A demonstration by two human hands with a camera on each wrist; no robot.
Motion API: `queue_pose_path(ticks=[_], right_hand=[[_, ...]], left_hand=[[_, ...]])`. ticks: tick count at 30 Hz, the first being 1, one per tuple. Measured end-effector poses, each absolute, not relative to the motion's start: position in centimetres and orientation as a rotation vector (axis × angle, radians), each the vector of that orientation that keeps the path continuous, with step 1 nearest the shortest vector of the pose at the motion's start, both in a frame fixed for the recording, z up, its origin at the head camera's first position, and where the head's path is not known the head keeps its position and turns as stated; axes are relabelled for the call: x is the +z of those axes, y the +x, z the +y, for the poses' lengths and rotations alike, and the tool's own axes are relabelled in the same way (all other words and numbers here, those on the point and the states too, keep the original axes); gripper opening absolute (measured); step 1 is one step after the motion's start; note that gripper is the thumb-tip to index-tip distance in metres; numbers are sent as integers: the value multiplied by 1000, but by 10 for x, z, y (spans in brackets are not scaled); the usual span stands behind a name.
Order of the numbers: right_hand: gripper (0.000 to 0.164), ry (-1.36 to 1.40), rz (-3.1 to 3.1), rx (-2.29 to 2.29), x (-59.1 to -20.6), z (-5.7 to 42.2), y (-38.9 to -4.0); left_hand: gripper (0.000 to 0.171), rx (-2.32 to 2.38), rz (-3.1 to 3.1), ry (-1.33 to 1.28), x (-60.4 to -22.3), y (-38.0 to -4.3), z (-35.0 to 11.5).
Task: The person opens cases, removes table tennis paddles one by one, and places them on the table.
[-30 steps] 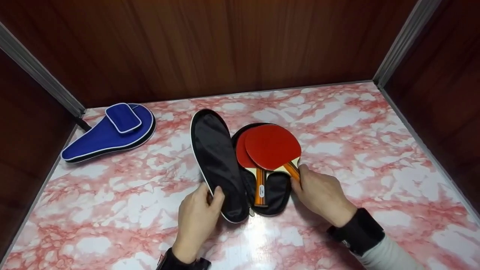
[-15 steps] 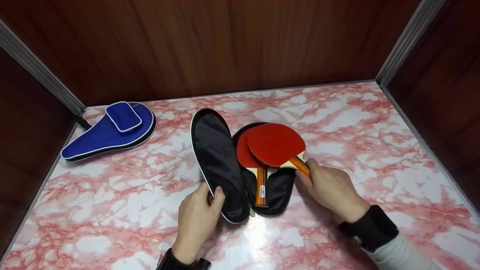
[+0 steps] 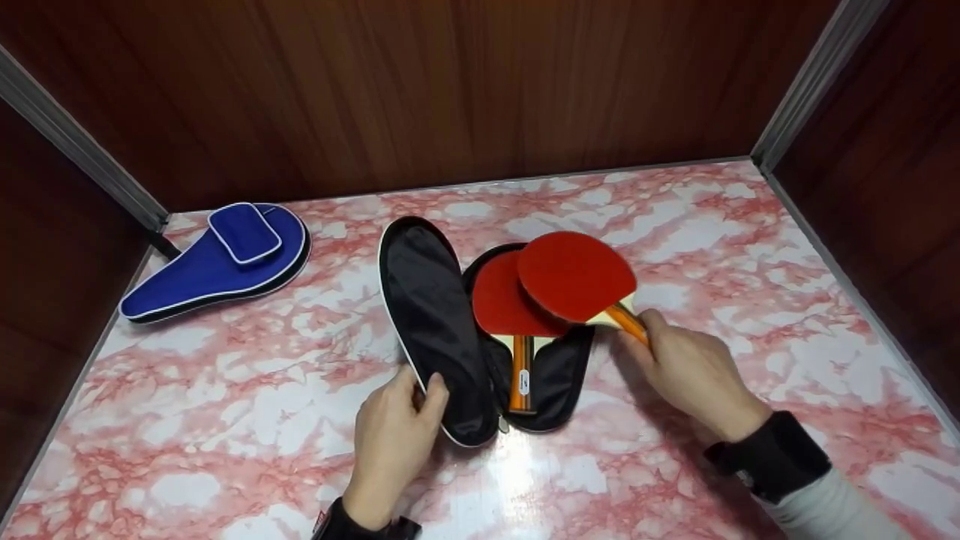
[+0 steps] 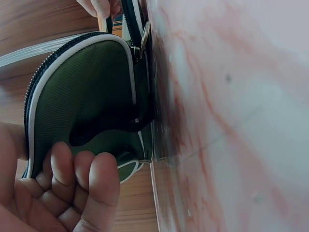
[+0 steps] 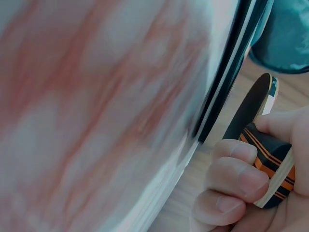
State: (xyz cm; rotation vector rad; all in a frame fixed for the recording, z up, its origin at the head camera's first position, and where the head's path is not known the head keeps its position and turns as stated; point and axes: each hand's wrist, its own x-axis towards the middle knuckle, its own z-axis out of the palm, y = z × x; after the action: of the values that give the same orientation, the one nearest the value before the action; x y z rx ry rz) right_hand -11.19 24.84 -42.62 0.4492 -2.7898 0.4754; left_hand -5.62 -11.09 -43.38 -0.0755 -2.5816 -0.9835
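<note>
My right hand (image 3: 694, 367) grips the striped handle of a red table tennis paddle (image 3: 576, 274), its blade tilted over part of a second one. That second red paddle (image 3: 504, 300) lies in the opened paddle case (image 3: 559, 382), handle toward me. With thumb and fingers my left hand (image 3: 397, 435) pinches the edge of the raised case lid (image 3: 431, 322), whose black lining faces right. In the left wrist view the lid's green outside (image 4: 87, 82) shows with its white piping and zipper. The right wrist view shows fingers curled round the paddle handle (image 5: 270, 164).
A blue paddle case (image 3: 217, 277) with white piping and a small pocket lies at the back left of the red-and-white marbled table (image 3: 720, 247). Dark wood panels (image 3: 465, 97) enclose the back and sides.
My right hand has drawn its paddle to the right and up, away from the case, uncovering more of the second paddle. The left hand and lid have stayed in place.
</note>
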Motion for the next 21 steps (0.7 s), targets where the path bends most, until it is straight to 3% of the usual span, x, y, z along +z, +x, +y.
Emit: queue_pose_path(ticks=[14,21], right_hand=[[37,191,-2899,454,-417,298,-145],[52,4,-3040,457,-418,326,-178]], left_hand=[[34,-978,-2599,-59,-434,-56,-111],[34,-985,-2590,-71,-434,-56,-111]])
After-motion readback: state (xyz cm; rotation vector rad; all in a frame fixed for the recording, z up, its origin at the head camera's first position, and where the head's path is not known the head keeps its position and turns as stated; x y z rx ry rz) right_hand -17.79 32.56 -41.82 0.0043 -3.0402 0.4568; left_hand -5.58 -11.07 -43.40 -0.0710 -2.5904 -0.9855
